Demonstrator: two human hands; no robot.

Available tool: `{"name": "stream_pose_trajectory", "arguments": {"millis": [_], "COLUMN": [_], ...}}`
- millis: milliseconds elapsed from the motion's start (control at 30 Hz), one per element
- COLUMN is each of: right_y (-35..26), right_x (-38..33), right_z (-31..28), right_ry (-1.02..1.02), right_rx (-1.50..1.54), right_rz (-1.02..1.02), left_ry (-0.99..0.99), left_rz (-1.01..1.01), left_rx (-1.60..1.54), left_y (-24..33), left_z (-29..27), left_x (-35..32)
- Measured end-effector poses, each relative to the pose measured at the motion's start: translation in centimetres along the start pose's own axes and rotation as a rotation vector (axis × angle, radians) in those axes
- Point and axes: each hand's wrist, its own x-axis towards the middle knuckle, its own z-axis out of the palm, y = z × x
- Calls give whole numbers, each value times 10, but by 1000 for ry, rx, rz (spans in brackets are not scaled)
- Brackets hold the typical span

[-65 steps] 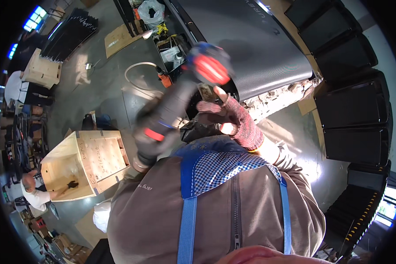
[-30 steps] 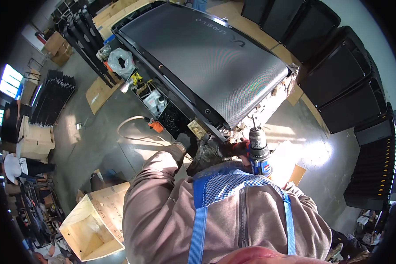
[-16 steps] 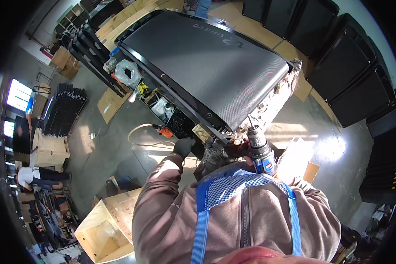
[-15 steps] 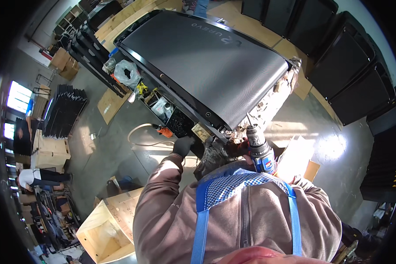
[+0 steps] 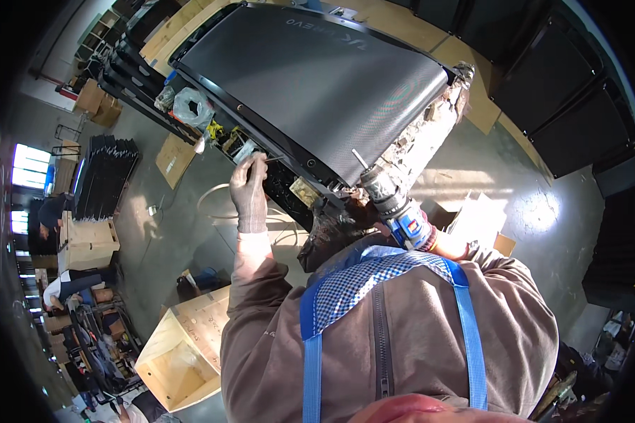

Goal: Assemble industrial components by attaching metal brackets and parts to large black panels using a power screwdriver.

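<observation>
A treadmill base with a black running belt [image 5: 310, 84] lies in front of me. My gloved left hand [image 5: 249, 187] is raised beside its near left side rail [image 5: 289, 161], over the trays of small parts. Its fingers are pinched together; a thin dark piece seems to stick out from them, too small to name. In my gloved right hand [image 5: 425, 236] is a blue and black cordless drill [image 5: 388, 194]. Its long bit [image 5: 360, 158] points up and away, above the belt's near corner and touching nothing I can make out.
Crumpled foil-like wrapping [image 5: 430, 127] covers the support along the right end. A roll in clear plastic [image 5: 192, 107] sits at the left side. An open wooden crate [image 5: 183, 352] stands at lower left. Black panels [image 5: 543, 84] lean at right. A person [image 5: 74, 285] works far left.
My left hand has risen from low beside the trays up to the side rail, fingers now pinched. The drill has shifted left and up, its bit now farther over the belt.
</observation>
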Motion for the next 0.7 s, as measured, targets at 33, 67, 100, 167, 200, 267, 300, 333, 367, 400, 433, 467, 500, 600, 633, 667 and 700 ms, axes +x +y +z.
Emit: {"name": "stream_pose_trajectory", "arguments": {"millis": [33, 67, 100, 167, 200, 267, 300, 333, 367, 400, 433, 467, 500, 600, 633, 667, 700], "right_y": [3, 14, 25, 22, 14, -2, 1, 5, 9, 13, 17, 22, 27, 48, 54, 59, 62], "right_x": [-2, -6, -10, -6, -2, 6, 4, 1, -3, -6, -10, -15, -19, -28, -26, -25, -27], "right_z": [1, 7, 13, 4, -10, -35, -40, -46, -52, -58, -64, -70, -76, -89, -93, -97, -102], "right_ry": [1, 29, 59, 83, 118, 179, 185, 140, 95, 50, 4, -40, -83, -60, 1, 63, 68], "right_rx": [1, 140, 279, 418, 170, -324, -326, -232, -136, -40, 58, 153, 250, 147, -57, -262, -263], "right_rz": [-3, -4, -4, -8, -104, -297, -295, -205, -117, -29, 59, 150, 240, 140, -52, -242, -240], "left_ry": [-53, -113, -122, -266, -336, -348, -375, -401, -405, -391, -376, -366, -374, -390, -394, -393, -393], "left_rz": [86, 171, 172, 429, 556, 534, 519, 502, 506, 504, 501, 497, 498, 81, 81, 12, -56], "left_rx": [90, 178, 178, 603, 817, 833, 845, 859, 861, 778, 697, 612, 612, 127, 129, 133, 136], "left_y": [15, 25, 35, 51, 53, 43, 36, 30, 23, 16, 10, 12, 14, 32, 34, 36, 37], "left_z": [16, 32, 49, 75, 85, 98, 106, 112, 116, 118, 119, 127, 134, 160, 165, 170, 174], "left_x": [-3, -3, -5, -10, -11, -11, -9, -7, -6, -6, -7, -10, -15, -46, -52, -57, -62]}}
